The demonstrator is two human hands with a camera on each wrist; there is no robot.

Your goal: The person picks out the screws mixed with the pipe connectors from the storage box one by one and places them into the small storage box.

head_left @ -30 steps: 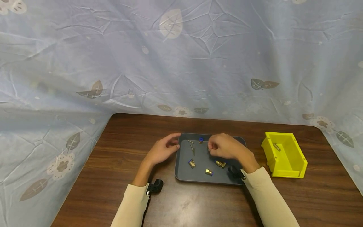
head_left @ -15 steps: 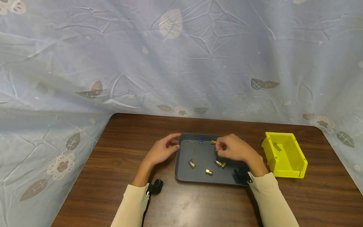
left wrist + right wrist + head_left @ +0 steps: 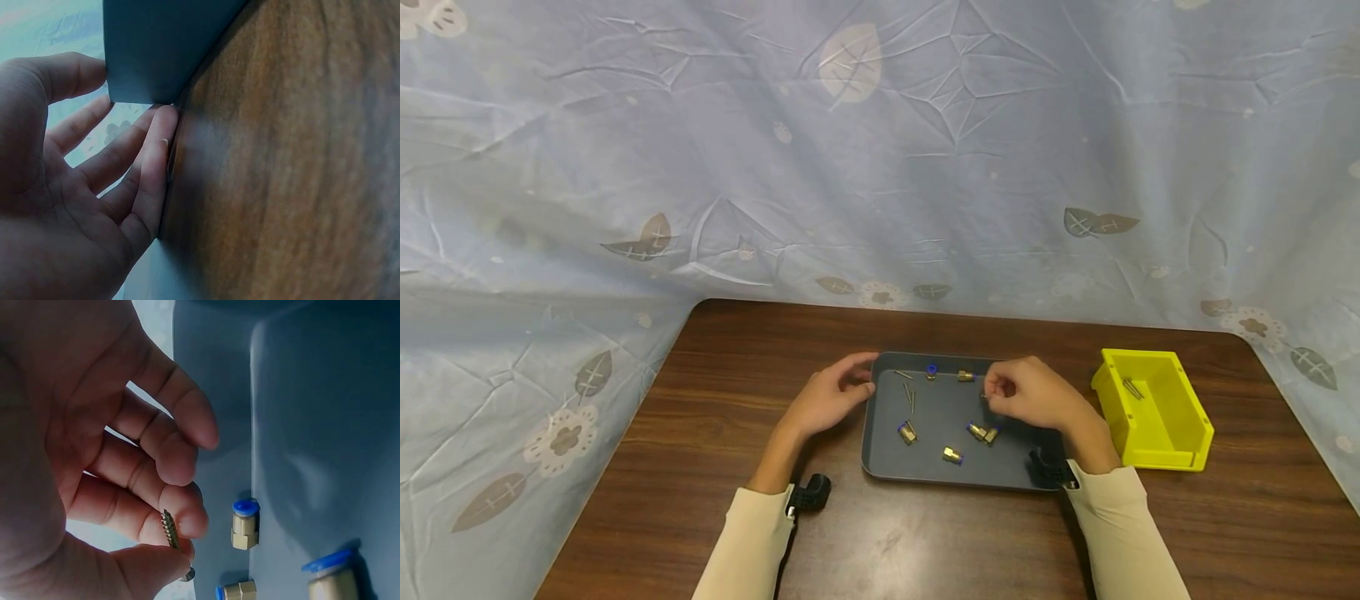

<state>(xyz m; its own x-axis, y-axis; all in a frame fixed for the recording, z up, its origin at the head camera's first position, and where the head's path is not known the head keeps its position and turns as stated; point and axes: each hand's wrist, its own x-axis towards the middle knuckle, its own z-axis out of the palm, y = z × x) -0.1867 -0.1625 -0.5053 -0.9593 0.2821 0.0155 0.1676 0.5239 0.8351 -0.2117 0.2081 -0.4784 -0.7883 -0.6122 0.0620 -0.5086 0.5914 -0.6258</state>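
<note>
Between thumb and fingertips, my right hand [image 3: 1033,393] pinches a small brass-coloured screw [image 3: 170,529], held over the right part of the grey tray [image 3: 940,408]. My left hand [image 3: 826,400] touches the tray's left edge, its fingers fairly straight and thumb against the wall in the left wrist view. Loose screws [image 3: 913,402] lie in the tray's left part. Several brass push-fit fittings [image 3: 952,455] with blue collars are spread over the tray. One fitting [image 3: 245,525] shows near the right fingers in the right wrist view.
Right of the tray stands a yellow bin [image 3: 1161,417] with a few screws [image 3: 1133,389] inside. Both rest on a brown wooden table [image 3: 880,550]. A pale patterned cloth [image 3: 880,167] hangs behind the table's far edge.
My right hand has moved rightward over the tray, toward the yellow bin's side, uncovering a fitting near the back wall. The left hand has stayed put.
</note>
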